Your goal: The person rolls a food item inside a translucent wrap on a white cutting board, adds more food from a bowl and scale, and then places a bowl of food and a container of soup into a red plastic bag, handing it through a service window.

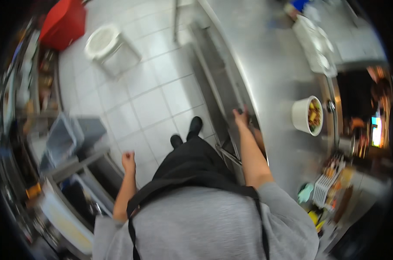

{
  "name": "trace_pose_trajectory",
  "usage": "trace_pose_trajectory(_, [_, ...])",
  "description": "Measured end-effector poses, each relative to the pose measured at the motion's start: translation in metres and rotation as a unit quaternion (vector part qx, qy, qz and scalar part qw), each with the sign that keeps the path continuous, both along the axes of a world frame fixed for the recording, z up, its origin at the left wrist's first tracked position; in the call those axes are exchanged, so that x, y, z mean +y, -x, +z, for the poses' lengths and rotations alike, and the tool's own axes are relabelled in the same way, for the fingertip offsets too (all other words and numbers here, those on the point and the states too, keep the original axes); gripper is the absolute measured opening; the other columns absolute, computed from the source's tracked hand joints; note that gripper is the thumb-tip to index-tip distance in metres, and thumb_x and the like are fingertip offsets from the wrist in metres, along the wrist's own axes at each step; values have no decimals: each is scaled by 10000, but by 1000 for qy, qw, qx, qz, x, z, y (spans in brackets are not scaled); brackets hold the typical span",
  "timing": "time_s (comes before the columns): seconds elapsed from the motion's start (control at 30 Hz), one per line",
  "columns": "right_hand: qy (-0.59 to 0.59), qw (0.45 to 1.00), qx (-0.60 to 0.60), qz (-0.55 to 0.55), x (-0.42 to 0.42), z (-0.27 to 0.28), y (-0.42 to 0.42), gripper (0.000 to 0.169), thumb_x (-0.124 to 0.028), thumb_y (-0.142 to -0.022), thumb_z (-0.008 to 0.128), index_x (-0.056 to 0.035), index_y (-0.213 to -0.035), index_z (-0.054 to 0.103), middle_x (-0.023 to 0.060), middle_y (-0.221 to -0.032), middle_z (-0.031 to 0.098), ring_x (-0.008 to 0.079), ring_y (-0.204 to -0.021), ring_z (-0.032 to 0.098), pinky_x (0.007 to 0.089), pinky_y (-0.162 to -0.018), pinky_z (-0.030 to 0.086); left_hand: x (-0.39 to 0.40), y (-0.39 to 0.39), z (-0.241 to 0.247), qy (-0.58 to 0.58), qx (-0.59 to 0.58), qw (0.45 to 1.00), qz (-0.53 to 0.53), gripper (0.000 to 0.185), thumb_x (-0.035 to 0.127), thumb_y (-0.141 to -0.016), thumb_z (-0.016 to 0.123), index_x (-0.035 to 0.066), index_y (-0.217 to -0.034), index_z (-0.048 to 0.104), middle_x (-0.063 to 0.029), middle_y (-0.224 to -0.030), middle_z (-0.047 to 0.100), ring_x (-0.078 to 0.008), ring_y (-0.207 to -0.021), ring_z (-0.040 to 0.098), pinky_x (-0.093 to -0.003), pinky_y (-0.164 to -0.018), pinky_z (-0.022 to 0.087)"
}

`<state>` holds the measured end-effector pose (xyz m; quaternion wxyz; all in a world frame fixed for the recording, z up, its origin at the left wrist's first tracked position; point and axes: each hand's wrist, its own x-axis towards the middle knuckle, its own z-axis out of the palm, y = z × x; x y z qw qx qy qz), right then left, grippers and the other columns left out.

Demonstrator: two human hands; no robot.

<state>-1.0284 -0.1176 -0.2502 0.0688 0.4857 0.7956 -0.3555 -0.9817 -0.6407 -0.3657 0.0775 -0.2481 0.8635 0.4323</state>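
Observation:
My left hand (128,161) hangs over the tiled floor at my side, its fingers curled in, with nothing visible in it. On the other side, my right hand (241,117) is close against the steel front (227,87) below the counter. Blur hides whether it touches the metal, and its fingers are not clear. A white round bowl (297,114) stands on the stainless steel counter (271,84) to my right. Mixed food (314,113), with yellow and brown pieces and some green, fills it.
A white stool (102,42) and a red bin (64,24) stand ahead on the floor. Grey plastic tubs (64,136) are at left. White containers (315,45) and a white basket (324,190) line the counter's far side. Another person's blue-gloved hand or sleeve (297,5) shows at top right.

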Motion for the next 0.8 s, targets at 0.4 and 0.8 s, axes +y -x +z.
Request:
trace_pose_trajectory(0.4, [111,923,-36,-366,41,-81,21,587,-426,-817,553,33,-1179,501,248,-1168,508,363,-1102,458,409,-908,378,-42,237,-5,-4,-153,930,-333,311,312,-911,490,22,-857,589,-62,-728,615,-141,-618,568,-285,-542,456])
trace_pose_trajectory(0.8, [176,793,33,-582,28,-163,47,545,-406,-839,513,15,-1185,502,219,-1108,538,337,-1012,493,404,-837,404,174,438,115,70,-226,893,-383,298,307,-911,495,23,-901,584,-63,-767,618,-139,-657,571,-281,-578,458])
